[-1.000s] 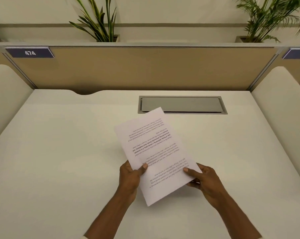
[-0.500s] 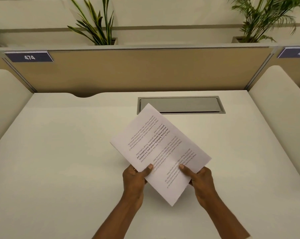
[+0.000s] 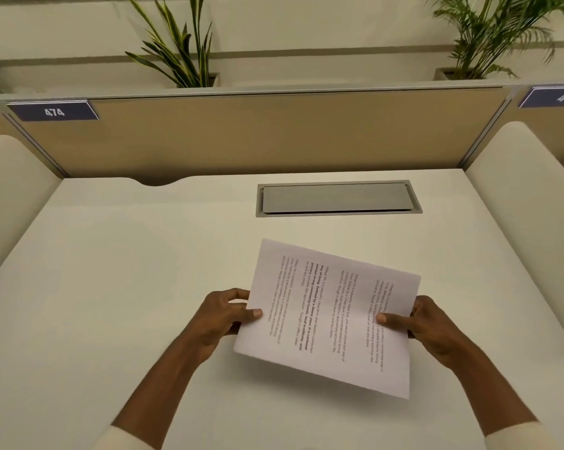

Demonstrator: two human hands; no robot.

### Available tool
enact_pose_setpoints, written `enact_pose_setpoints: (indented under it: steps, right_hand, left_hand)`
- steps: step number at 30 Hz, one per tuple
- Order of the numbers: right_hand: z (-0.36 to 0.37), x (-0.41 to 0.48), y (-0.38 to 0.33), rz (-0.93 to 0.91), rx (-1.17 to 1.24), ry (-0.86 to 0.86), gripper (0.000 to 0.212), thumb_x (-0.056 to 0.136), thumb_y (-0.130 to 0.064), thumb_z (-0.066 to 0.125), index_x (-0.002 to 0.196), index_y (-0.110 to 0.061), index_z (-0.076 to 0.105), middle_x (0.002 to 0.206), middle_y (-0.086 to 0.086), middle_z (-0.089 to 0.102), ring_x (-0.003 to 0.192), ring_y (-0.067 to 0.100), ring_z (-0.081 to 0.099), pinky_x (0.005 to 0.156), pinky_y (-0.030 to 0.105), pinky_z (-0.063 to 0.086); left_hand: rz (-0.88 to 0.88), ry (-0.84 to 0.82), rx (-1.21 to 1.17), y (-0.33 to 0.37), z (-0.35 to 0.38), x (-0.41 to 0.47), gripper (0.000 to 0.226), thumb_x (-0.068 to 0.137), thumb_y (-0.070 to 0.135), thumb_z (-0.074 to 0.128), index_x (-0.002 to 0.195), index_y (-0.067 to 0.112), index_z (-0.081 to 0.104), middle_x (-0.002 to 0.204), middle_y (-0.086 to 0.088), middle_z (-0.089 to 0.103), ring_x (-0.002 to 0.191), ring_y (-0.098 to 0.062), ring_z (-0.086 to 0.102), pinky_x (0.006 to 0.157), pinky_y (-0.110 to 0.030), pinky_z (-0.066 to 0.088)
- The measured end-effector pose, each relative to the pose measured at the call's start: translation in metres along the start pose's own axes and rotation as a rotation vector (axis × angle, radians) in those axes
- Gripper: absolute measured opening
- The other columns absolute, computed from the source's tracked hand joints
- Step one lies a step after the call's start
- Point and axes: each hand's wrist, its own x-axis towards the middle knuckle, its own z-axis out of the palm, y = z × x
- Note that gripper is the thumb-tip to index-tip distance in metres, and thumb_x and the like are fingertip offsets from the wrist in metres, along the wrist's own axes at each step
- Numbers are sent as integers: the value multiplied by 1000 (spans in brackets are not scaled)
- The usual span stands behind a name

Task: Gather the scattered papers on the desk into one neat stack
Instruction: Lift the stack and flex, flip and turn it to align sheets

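A stack of white printed papers is held just above the white desk, turned sideways so its text lines run up and down. My left hand grips the stack's left short edge, thumb on top. On the right short edge my right hand pinches it, thumb on the printed face. No loose sheets lie elsewhere on the desk.
A grey cable hatch is set into the desk behind the papers. A tan partition with labels 474 and 475 closes the back; padded side dividers stand left and right. Potted plants sit beyond.
Both hands have turned the stack clockwise, from diagonal to lying sideways. The hands shifted from the near corner edges to its left and right short edges.
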Motion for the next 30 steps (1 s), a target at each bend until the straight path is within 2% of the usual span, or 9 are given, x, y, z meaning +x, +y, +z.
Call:
enact_pose_setpoints:
  steps: [6,11,13,15,17,20,23,26,30]
  right_hand:
    - [7,8,-17,-16,-156,13,20,86,-29,93,104,-31,86,109,3,87,98,25,85,77,30,69]
    - [25,16,-31,-141,-220,278,19,84,-23,93,84,-38,82,85,-23,84,83,3,81,62,11,58]
    - [38,20,-32,-227,-256,411,26,84,-22,94,84,-43,77,79,-20,83,80,9,80,65,22,60]
    - [50,22,-32,-273,-284,504,18,84,-22,94,81,-32,80,80,3,84,79,32,77,72,46,61]
    - [57,23,-28,-285,-292,558,14,84,-24,94,82,-20,81,82,23,79,75,47,67,73,55,59]
    - [61,26,-14,-259,-271,601,17,83,-29,94,81,-22,79,81,25,77,68,45,62,68,52,57]
    - [67,26,4,-186,-250,559,13,86,-26,92,93,-18,84,86,18,82,82,44,74,78,55,62]
    - [74,23,13,-193,-208,514,23,89,-22,90,88,-44,84,81,-5,82,80,27,73,75,41,57]
    - [72,24,16,-150,-173,591,29,86,-22,93,79,-46,78,85,4,82,82,42,70,75,48,59]
  left_hand:
    - [-28,-124,65,11,6,7,34,91,14,85,124,13,78,118,-9,84,108,-31,82,91,-43,66]
    - [199,156,-10,10,20,12,28,94,5,80,116,22,82,112,1,86,105,-20,82,92,-37,65]
    - [273,308,-56,8,29,14,28,95,3,78,111,26,81,107,6,86,101,-16,82,88,-32,62]
    - [340,427,-44,3,35,17,28,98,6,76,109,30,79,104,13,85,95,-9,80,82,-24,61]
    - [375,497,-55,-2,39,19,29,99,8,74,111,34,78,102,18,84,94,-3,79,79,-20,59]
    - [382,548,-76,-16,47,20,32,100,9,73,111,38,77,103,19,84,96,-2,78,80,-18,60]
    - [350,543,-65,-35,55,20,33,101,5,72,117,34,75,106,18,83,102,-4,78,87,-22,62]
    - [336,538,-47,-45,58,18,41,100,1,71,113,40,73,103,23,81,103,-2,76,80,-12,60]
    - [348,562,-26,-47,59,22,35,100,1,70,121,29,73,107,20,81,104,0,74,81,-13,59]
